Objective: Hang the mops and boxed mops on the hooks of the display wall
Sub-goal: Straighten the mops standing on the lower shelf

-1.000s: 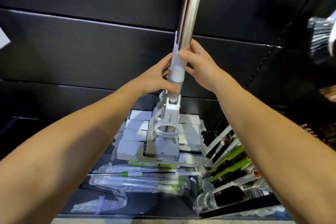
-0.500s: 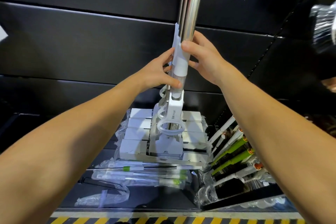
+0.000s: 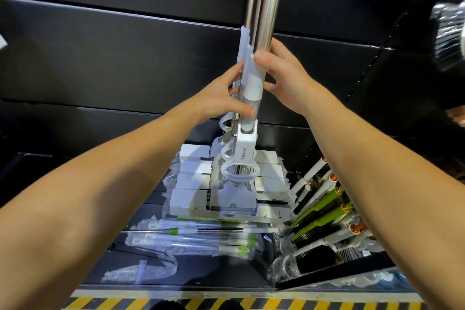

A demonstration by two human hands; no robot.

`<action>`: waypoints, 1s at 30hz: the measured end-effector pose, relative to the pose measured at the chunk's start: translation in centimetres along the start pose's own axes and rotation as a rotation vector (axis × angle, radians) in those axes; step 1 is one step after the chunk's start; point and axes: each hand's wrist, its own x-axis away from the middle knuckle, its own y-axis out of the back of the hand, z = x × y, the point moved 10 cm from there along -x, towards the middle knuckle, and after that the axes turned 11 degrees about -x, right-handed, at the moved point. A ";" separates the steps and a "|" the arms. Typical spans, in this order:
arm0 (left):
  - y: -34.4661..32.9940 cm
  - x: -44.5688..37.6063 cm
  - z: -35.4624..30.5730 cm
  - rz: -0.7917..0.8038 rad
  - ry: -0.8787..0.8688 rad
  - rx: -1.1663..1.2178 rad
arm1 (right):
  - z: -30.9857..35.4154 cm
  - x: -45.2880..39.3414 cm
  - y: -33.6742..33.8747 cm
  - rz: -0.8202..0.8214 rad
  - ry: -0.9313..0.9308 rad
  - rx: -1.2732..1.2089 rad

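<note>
The white collar [image 3: 253, 83] of an upright mop [image 3: 266, 2] is gripped from both sides by the left hand [image 3: 221, 97] and the right hand [image 3: 284, 75], seemingly to steady it for hanging. Below the hands, more mop heads [image 3: 226, 184] are stacked against the dark display wall [image 3: 125, 58]; no hook is visible.

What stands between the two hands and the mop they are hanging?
Nothing visible does. The left hand and the right hand both grip the mop directly at its white collar, below the steel pole. The hook it must reach is out of view above, so that part of the path cannot be judged.
</note>
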 end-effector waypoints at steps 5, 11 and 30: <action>0.2 -0.3 0.1 0.010 -0.007 -0.012 | -0.1 -0.2 -0.2 -0.005 0.004 -0.005; 0.4 -0.6 0.4 -0.003 -0.013 -0.005 | 0.1 -0.5 -0.7 -0.004 0.016 0.003; 2.4 3.9 -2.4 -0.439 -0.100 -0.470 | 4.2 3.4 0.7 -0.277 0.299 0.422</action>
